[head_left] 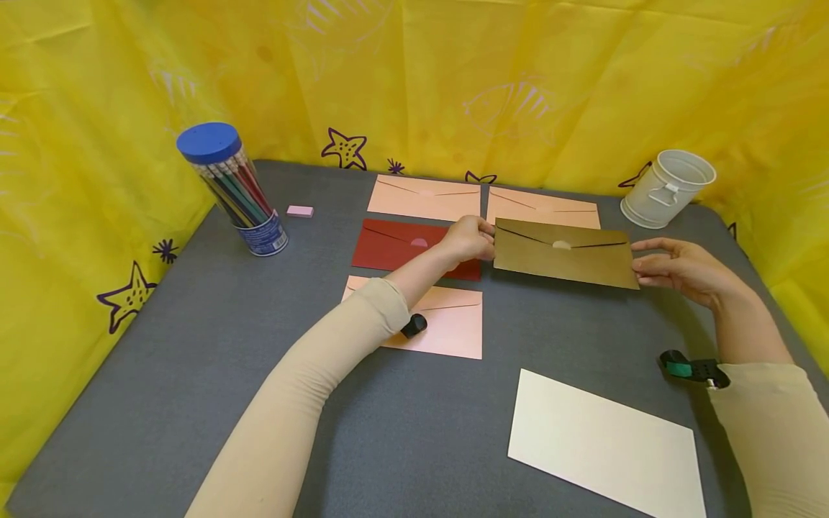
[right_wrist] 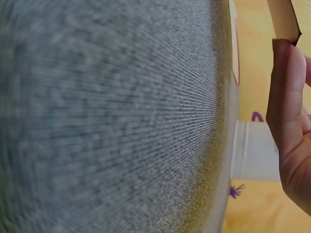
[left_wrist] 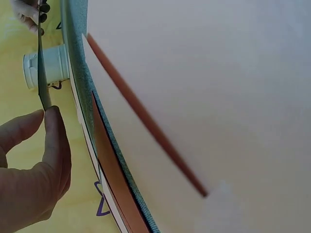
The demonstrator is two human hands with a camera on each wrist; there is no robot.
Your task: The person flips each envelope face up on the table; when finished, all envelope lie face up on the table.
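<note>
A gold-brown envelope (head_left: 562,262) with a round seal is held above the table between both hands. My left hand (head_left: 468,241) pinches its left edge between thumb and fingers, as the left wrist view also shows. At the opposite end, my right hand (head_left: 680,270) pinches the right edge. Beneath the left hand lies a red envelope (head_left: 388,248), partly covered by it. A pink envelope (head_left: 453,331) sits under the left forearm. Two more pink envelopes, one at back left (head_left: 421,200) and one at back right (head_left: 544,205), lie behind; the raised envelope hides part of the latter.
A white rectangular sheet or envelope (head_left: 605,446) lies at the front right. At the back left stands a blue-lidded tub of pencils (head_left: 236,191) beside a pink eraser (head_left: 300,211). A white metal bucket (head_left: 667,191) stands at the back right, before the yellow cloth (head_left: 440,79).
</note>
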